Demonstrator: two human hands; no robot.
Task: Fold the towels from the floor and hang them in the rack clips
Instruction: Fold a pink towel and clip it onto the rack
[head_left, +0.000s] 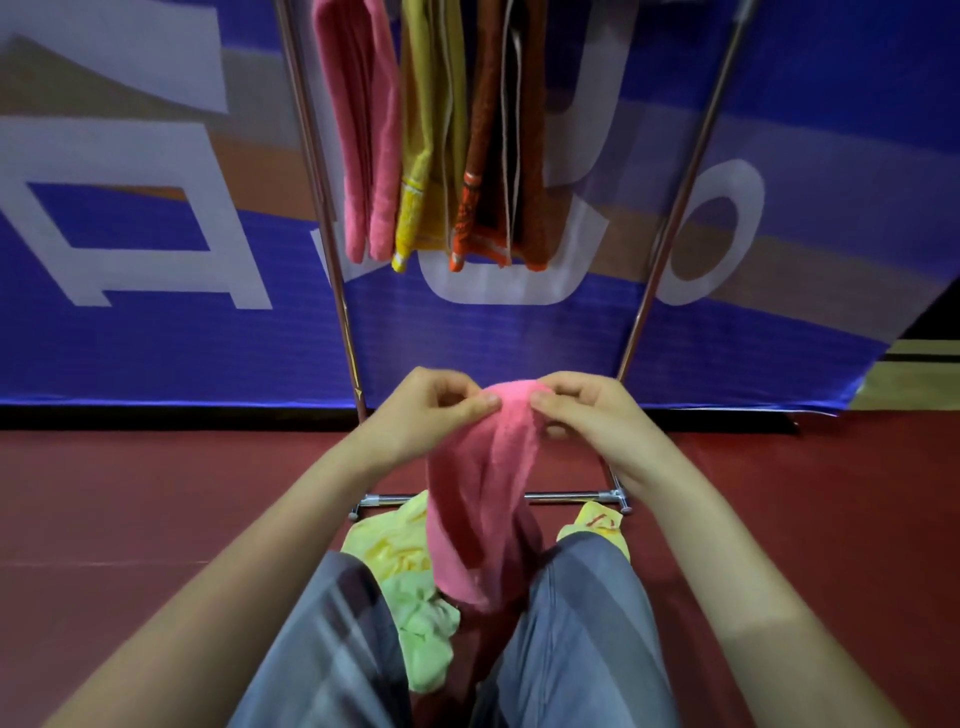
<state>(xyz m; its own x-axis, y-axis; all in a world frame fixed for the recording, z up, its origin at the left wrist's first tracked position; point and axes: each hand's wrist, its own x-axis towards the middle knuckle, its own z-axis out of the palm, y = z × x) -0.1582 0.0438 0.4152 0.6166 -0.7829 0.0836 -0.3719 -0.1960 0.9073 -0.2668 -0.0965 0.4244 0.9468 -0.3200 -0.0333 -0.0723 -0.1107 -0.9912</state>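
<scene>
A person's left hand (441, 410) pinches the top edge of a soft pink terry towel (478, 499), and the right hand (587, 415) pinches it alongside. The towel hangs over crumpled pale yellow and green towels (389, 540) on the dark red floor (130, 493). Behind, pink, yellow and orange hanging towels (426, 145) fill a chrome metal rack (332, 244).

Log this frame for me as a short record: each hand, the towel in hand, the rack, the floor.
left hand: pinches the top edge of the held pink towel
right hand: pinches the same edge, close beside the left
held pink towel: hangs bunched between the knees
rack: hung pink towel, hung yellow towel, hung orange towel; clips out of view
floor: crumpled yellow towel and green towel at the rack's base
</scene>
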